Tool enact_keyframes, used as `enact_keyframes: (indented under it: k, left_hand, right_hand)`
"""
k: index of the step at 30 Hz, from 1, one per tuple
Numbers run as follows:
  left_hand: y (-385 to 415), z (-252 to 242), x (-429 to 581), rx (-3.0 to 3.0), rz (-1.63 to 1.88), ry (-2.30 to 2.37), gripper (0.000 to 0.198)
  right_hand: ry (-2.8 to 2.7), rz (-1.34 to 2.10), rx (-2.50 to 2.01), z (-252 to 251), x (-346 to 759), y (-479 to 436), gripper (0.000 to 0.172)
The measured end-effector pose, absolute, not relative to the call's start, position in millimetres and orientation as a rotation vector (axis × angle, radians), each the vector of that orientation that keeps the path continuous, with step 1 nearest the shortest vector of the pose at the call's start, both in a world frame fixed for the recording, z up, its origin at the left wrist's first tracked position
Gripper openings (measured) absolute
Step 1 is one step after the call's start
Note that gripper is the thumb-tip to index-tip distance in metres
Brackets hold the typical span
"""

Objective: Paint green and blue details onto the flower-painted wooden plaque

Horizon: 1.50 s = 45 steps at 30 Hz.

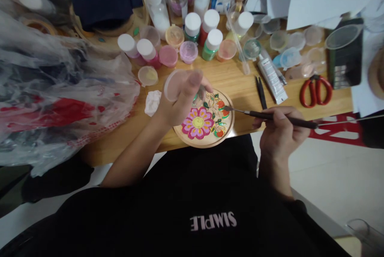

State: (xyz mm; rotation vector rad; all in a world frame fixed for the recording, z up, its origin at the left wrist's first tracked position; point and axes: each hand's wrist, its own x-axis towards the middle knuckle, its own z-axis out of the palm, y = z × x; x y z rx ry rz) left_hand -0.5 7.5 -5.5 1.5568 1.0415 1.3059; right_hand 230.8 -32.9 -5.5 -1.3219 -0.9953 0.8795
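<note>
A round wooden disc [225,131] lies at the near edge of the wooden table [237,85]. It carries a painted pink flower with a yellow centre, plus green and orange details. My left hand [180,99] hovers over the disc's left side, closed round a small clear cup with a pale lid [174,85]. My right hand [277,129] grips a thin dark paintbrush [270,116]. Its tip touches the disc's upper right, by the orange parts.
Several white-capped paint bottles [192,25] and small paint pots [168,55] crowd the table's back. Tweezers [261,91], a white tube [271,75], red scissors [316,89] and a crumpled tissue [152,102] lie nearby. A plastic bag [60,101] fills the left.
</note>
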Motion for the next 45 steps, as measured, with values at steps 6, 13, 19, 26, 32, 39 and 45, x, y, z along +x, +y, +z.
enact_keyframes:
  k: [6, 13, 19, 26, 32, 39, 45]
  left_hand:
    - [8.2, -11.7, -0.8, 1.561, 1.346, 1.01, 0.079]
    - [8.0, -15.9, -0.3, 1.573, 1.407, 0.955, 0.076]
    - [7.9, -15.5, -0.4, 1.571, 1.405, 0.973, 0.077]
    - [7.3, -12.0, -1.1, 1.591, 1.409, 0.953, 0.076]
    - [7.2, -9.7, 0.2, 1.578, 1.422, 0.982, 0.076]
    - [5.7, -12.0, -0.8, 1.595, 1.423, 1.01, 0.074]
    - [8.1, -13.2, 0.1, 1.56, 1.407, 0.997, 0.076]
  right_hand:
    - [-1.0, 0.893, -1.298, -3.8, 230.2, -35.1, 0.012]
    - [-1.021, 0.906, -1.341, -4.2, 229.5, -36.4, 0.011]
    - [-1.011, 0.912, -1.335, -3.8, 229.2, -36.2, 0.011]
    - [-0.989, 0.81, -1.251, -6.1, 230.0, -30.8, 0.014]
    - [-0.921, 0.845, -1.192, -13.6, 237.9, -19.3, 0.028]
    - [-1.052, 1.059, -1.225, -10.1, 249.2, -15.2, 0.036]
    - [-1.066, 0.932, -1.214, -8.1, 245.9, -15.8, 0.031]
